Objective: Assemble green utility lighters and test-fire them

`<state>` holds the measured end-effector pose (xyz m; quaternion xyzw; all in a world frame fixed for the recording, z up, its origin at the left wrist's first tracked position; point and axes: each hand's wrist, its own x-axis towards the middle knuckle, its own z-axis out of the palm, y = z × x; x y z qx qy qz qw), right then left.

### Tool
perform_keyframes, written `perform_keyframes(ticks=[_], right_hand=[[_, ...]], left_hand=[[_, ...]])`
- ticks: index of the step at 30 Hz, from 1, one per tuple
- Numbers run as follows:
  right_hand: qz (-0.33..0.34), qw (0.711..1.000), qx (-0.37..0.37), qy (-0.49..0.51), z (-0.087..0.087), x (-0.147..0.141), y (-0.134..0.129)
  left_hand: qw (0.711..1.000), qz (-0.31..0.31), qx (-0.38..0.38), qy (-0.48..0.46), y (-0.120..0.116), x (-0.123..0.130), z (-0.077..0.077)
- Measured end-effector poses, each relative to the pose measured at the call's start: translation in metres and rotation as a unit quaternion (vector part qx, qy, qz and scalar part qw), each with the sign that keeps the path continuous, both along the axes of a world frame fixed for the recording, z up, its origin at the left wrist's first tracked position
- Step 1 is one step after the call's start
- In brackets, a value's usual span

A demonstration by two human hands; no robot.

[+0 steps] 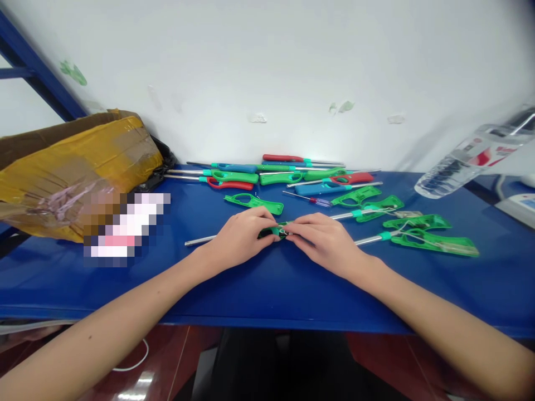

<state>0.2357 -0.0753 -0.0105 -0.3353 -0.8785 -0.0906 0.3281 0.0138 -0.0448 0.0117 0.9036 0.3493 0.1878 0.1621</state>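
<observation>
Both hands meet over a green lighter body (276, 230) at the middle of the blue table. My left hand (244, 234) pinches its left part, with a metal rod (199, 240) sticking out to the left beneath the hand. On the right side, my right hand (320, 239) has its fingers closed on the same body; small parts between the fingertips are too small to make out. Just behind lies a loose green half shell (254, 203). Opened green lighters (434, 243) with metal rods lie to the right, near a small screwdriver (320, 201).
Red, blue and green lighters (234, 176) lie in a row along the white wall. A taped cardboard box (79, 167) stands at the left on the blue table (259, 295). A plastic bottle (472, 156) leans at the right, near a white device (520, 207).
</observation>
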Motion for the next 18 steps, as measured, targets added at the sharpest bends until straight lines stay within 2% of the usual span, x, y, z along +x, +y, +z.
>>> perform_keyframes(ticks=[2, 8, 13, 18], right_hand=[[-0.001, 1.000, 0.000, -0.002, -0.001, 0.001, 0.001], [-0.024, 0.996, -0.073, 0.046, -0.003, -0.002, 0.001], [-0.017, 0.994, -0.096, 0.044, -0.004, -0.003, 0.001], [-0.011, 0.993, -0.112, 0.045, -0.003, -0.002, 0.002]], left_hand=[[1.000, -0.001, 0.002, -0.001, 0.000, -0.001, -0.001], [1.000, 0.000, 0.017, -0.005, 0.001, -0.002, -0.005], [0.999, -0.004, 0.029, -0.015, 0.003, -0.001, -0.010], [0.998, -0.053, 0.010, -0.012, 0.010, -0.010, 0.001]])
